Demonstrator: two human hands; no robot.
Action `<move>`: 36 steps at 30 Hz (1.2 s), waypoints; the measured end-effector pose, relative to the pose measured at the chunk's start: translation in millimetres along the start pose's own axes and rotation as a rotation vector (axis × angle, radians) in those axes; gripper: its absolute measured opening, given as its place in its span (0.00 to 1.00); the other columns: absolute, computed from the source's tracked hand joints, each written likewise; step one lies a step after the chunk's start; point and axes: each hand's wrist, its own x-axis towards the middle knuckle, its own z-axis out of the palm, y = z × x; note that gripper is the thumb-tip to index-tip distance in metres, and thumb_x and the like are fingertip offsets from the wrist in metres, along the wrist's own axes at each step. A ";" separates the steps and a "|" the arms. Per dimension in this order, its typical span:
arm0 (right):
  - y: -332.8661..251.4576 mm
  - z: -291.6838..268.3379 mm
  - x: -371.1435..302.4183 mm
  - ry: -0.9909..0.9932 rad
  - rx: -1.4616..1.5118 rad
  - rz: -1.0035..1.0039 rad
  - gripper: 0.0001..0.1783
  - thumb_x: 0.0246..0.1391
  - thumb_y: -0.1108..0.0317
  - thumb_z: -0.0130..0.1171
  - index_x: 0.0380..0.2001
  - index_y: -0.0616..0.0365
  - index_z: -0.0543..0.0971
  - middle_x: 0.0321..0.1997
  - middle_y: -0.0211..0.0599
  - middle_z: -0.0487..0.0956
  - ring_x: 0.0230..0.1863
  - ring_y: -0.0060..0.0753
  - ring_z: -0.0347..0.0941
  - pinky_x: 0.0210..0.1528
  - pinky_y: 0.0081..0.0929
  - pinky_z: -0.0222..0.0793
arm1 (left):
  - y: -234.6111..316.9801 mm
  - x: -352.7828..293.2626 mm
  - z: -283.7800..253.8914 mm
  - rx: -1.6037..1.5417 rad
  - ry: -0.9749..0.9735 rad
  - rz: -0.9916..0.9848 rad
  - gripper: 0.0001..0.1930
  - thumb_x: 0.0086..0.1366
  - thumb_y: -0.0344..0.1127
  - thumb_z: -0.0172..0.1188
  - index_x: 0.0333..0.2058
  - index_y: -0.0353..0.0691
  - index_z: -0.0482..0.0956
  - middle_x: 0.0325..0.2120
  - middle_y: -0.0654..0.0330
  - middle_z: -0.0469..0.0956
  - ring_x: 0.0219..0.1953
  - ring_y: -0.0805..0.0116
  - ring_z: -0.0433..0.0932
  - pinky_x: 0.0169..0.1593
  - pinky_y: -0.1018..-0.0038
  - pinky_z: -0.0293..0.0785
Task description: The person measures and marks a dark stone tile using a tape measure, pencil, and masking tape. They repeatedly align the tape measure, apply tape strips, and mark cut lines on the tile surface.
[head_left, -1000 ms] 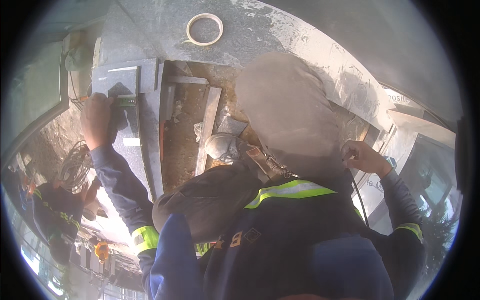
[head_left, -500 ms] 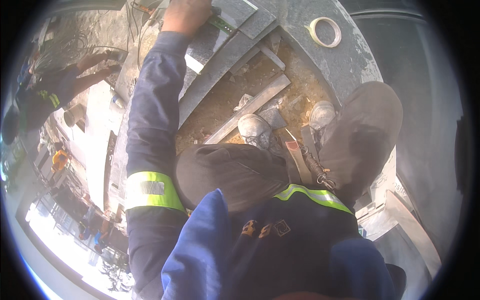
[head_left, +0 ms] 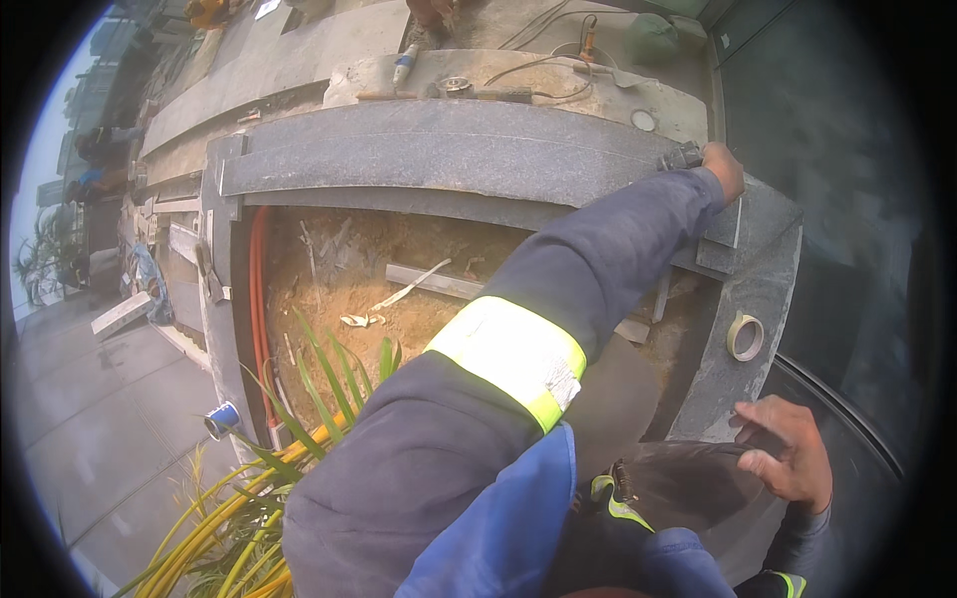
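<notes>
My left arm reaches across to the upper right. Its hand point(head_left: 725, 171) is closed round a dark, ribbed cylindrical tool point(head_left: 682, 156) at the right end of a long grey stone slab point(head_left: 429, 149); its exact kind is unclear, and the fingers are mostly hidden. At the lower right, above my knee, my right hand point(head_left: 793, 453) is empty, with fingers curved and the thumb apart. Nearest to it, a roll of masking tape point(head_left: 745, 338) lies on the grey stone strip along the right side.
Stone strips surround a pit of bare soil point(head_left: 399, 279) with orange pipes point(head_left: 259, 299). A blue can point(head_left: 221, 421) and a leafy plant point(head_left: 239, 508) are at the lower left. Beyond the slab lie an angle grinder point(head_left: 459, 88) and cables. Dark glass point(head_left: 837, 219) bounds the right. Another person's hand point(head_left: 431, 12) shows at the top.
My view has swung to the left, showing more of the slab, pit and plant. My left hand now appears at the upper right, still with the dark tool. My right hand has come into view.
</notes>
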 end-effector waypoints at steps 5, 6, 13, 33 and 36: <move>38.4 -45.9 116.2 0.966 -0.579 -0.402 0.09 0.59 0.79 0.64 0.43 0.67 0.81 0.36 0.38 0.79 0.35 0.30 0.77 0.38 0.26 0.73 | 6.6 16.4 -0.6 -0.044 0.055 -0.026 0.13 0.67 0.36 0.62 0.48 0.51 0.89 0.48 0.64 0.87 0.52 0.56 0.86 0.48 0.60 0.83; 52.3 -39.8 123.5 0.930 -0.552 -0.424 0.08 0.59 0.79 0.64 0.42 0.66 0.82 0.36 0.39 0.80 0.35 0.32 0.77 0.37 0.26 0.73 | 11.7 17.5 -2.9 -0.047 0.075 -0.039 0.13 0.67 0.35 0.62 0.47 0.51 0.90 0.48 0.64 0.87 0.51 0.56 0.86 0.47 0.60 0.83; 104.9 22.0 133.8 0.446 -0.605 -0.307 0.14 0.54 0.76 0.67 0.45 0.63 0.81 0.42 0.42 0.81 0.39 0.45 0.81 0.40 0.36 0.78 | 9.1 13.7 -9.1 -0.012 0.076 -0.035 0.11 0.66 0.34 0.62 0.44 0.51 0.90 0.45 0.64 0.88 0.49 0.57 0.87 0.43 0.61 0.84; 191.4 216.7 360.0 0.381 -0.398 -0.116 0.29 0.66 0.47 0.49 0.63 0.50 0.75 0.69 0.38 0.72 0.73 0.44 0.62 0.76 0.46 0.53 | 7.6 -4.7 -28.5 0.043 0.019 0.028 0.12 0.61 0.31 0.65 0.44 0.49 0.88 0.42 0.58 0.87 0.47 0.55 0.87 0.43 0.59 0.83; 147.6 178.3 298.1 0.327 -0.275 -0.229 0.27 0.63 0.51 0.53 0.62 0.49 0.76 0.65 0.36 0.74 0.70 0.44 0.66 0.75 0.45 0.56 | -7.4 -9.1 -26.4 0.006 -0.004 0.019 0.11 0.58 0.31 0.67 0.41 0.46 0.88 0.40 0.56 0.87 0.44 0.54 0.87 0.42 0.59 0.83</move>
